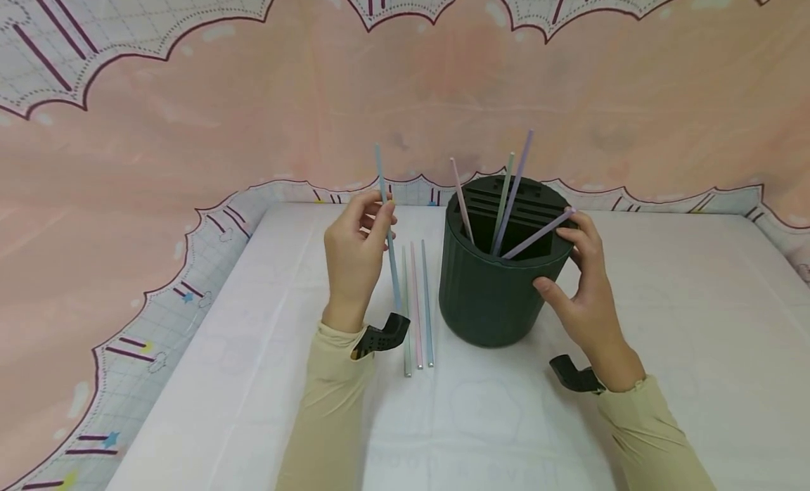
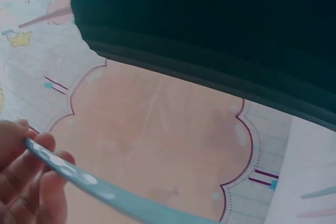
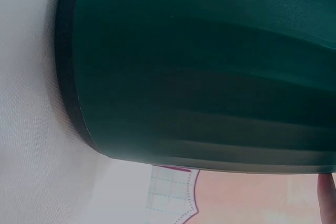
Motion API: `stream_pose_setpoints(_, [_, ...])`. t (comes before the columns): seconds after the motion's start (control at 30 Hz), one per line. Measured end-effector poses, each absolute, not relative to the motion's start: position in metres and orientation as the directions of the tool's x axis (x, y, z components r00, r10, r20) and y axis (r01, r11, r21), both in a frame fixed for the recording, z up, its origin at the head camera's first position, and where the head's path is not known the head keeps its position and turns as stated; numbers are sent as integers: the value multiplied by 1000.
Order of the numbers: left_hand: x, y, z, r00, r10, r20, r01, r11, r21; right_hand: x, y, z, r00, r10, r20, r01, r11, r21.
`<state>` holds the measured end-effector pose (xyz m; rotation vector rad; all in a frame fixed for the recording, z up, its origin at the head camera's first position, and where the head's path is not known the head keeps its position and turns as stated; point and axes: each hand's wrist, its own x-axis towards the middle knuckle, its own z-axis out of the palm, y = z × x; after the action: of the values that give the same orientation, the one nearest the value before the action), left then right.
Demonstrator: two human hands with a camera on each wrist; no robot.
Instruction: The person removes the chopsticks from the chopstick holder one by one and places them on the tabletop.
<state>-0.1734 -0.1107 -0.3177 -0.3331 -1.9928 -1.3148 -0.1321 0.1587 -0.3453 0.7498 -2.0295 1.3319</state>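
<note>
Left hand (image 1: pixel 359 243) pinching 1 blue stick (image 1: pixel 394 276), right hand (image 1: pixel 593 287) gripping dark green container (image 1: pixel 487 297)

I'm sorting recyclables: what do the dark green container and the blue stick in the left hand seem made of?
The dark green container looks like satin-finished moulded plastic, judging by its soft sheen and shallow ribs. The blue stick looks glossy, with bright highlights in the left wrist view; probably plastic, possibly coated metal.
</note>
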Motion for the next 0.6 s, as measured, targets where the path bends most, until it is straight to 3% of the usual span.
stream_pose_setpoints(0.6, [-190,-116,-344,-874,-134,467,256,689,678,-136,161,-346,-665,-135,734,-729,328,-601])
